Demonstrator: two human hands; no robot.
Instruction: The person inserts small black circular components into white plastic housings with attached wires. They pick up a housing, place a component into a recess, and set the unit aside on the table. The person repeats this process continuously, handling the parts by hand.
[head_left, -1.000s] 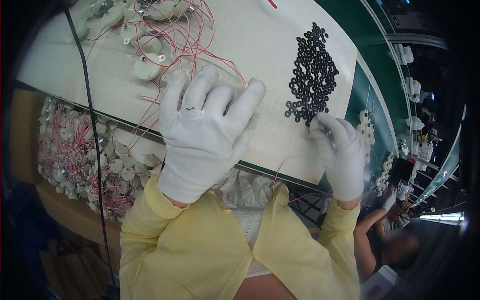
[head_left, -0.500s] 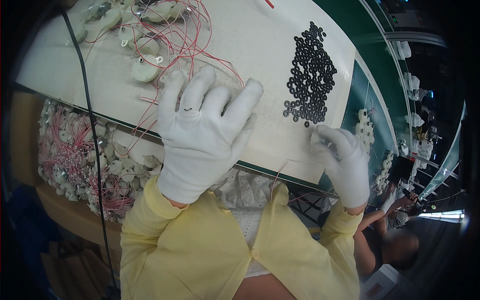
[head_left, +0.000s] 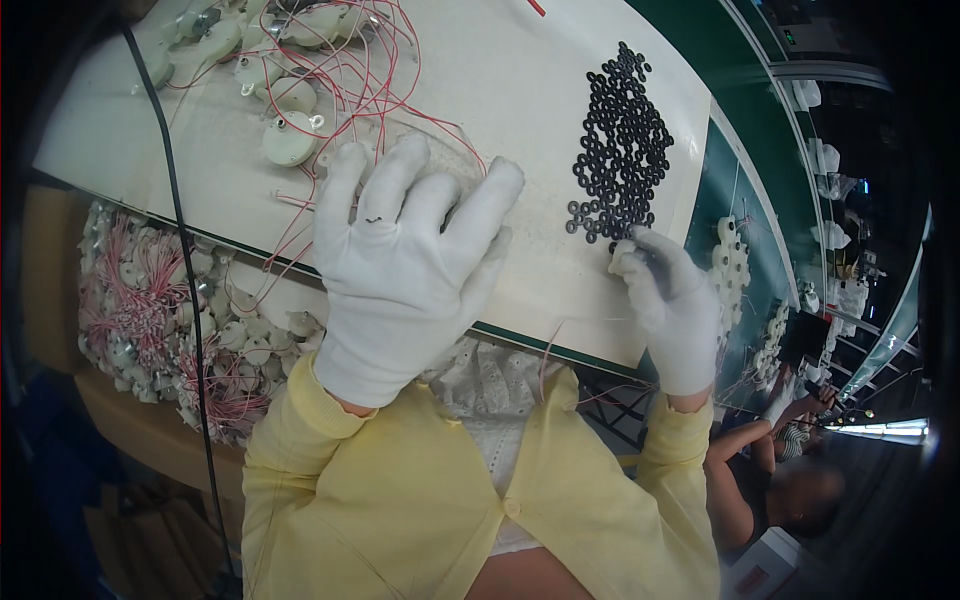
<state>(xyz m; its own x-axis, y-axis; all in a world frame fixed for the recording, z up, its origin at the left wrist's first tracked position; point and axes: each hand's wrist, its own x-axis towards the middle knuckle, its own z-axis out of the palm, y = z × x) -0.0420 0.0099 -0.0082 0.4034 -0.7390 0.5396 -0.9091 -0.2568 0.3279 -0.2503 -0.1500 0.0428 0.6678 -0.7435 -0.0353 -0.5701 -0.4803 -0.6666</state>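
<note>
Both hands wear white gloves. My left hand (head_left: 405, 270) lies flat with all fingers spread wide, palm down, on the white surface (head_left: 500, 90). It holds nothing. Under and beside its fingers run thin red wires (head_left: 400, 100), which lead to round white motor parts (head_left: 290, 138) at the far left of the surface. My right hand (head_left: 670, 300) is at the near edge of a flat heap of small black rings (head_left: 622, 140). Its fingertips (head_left: 625, 255) are pressed together at the lowest rings of the heap, but I cannot tell if a ring is between them. The heap lies on the right part of the same surface, well apart from my left hand. Below the surface edge, on my left side, a box (head_left: 150, 320) is full of more white parts with pink wires. A black cable (head_left: 185, 300) hangs across it. My sleeves (head_left: 400, 480) are yellow. At the lower right another person (head_left: 790, 480) sits.
</note>
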